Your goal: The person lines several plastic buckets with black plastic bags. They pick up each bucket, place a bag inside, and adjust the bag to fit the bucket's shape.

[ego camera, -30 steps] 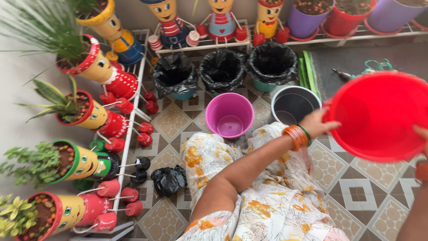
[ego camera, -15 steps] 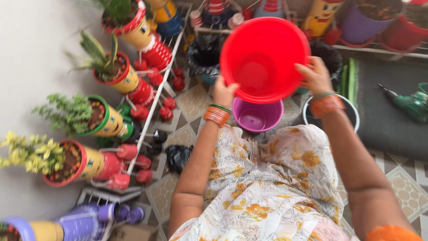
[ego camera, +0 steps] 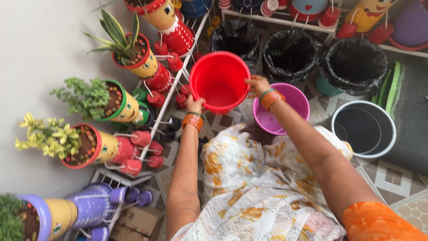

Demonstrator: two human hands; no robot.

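While both your hands, left [ego camera: 195, 105] and right [ego camera: 257, 85], grip the empty red bucket's [ego camera: 219, 81] rim, it hangs unplaced above the purple pot [ego camera: 281, 111].

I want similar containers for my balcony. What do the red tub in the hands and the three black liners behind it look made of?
Round red tub, held at the rim by left hand and right hand: probably moulded plastic, with a smooth, even, slightly glossy wall. Black liners: apparently thin plastic film, crinkled and shiny.
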